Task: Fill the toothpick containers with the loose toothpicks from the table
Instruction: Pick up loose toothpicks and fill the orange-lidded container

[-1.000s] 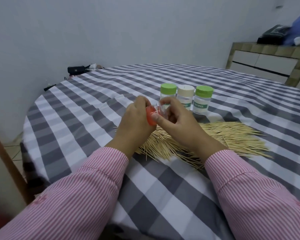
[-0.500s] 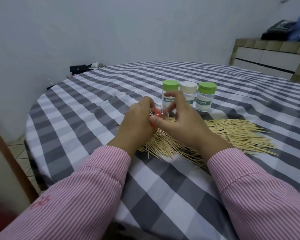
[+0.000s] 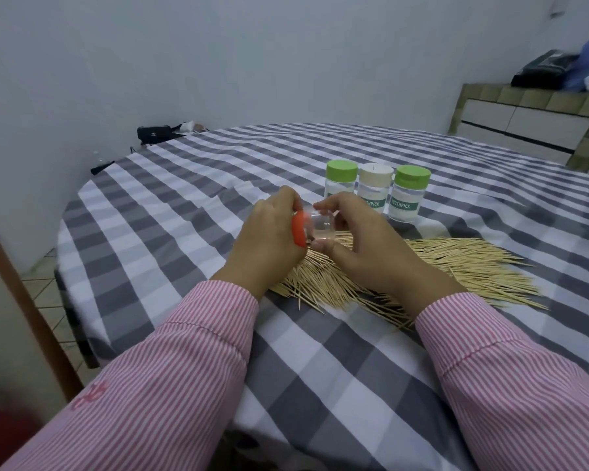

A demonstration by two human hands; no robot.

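A small clear toothpick container point(image 3: 320, 227) lies sideways between my hands, above a wide heap of loose toothpicks point(image 3: 449, 266) on the checked tablecloth point(image 3: 184, 205). My right hand point(image 3: 364, 246) grips the clear body with thumb and fingers. My left hand point(image 3: 269, 239) holds the orange lid point(image 3: 299, 232) at the container's left end. Behind my hands stand three upright containers in a row: a green-lidded one point(image 3: 340, 180), a cream-lidded one point(image 3: 374, 185) and another green-lidded one point(image 3: 409, 193).
A black bag point(image 3: 153, 133) lies at the table's far left edge by the wall. A tiled counter point(image 3: 531, 113) with dark items stands at the right back. A wooden chair part point(image 3: 21, 283) rises at the left, over tiled floor.
The orange lid now shows more fully at the container's left end, with the clear body visible between my hands. Both hands have stayed above the heap.
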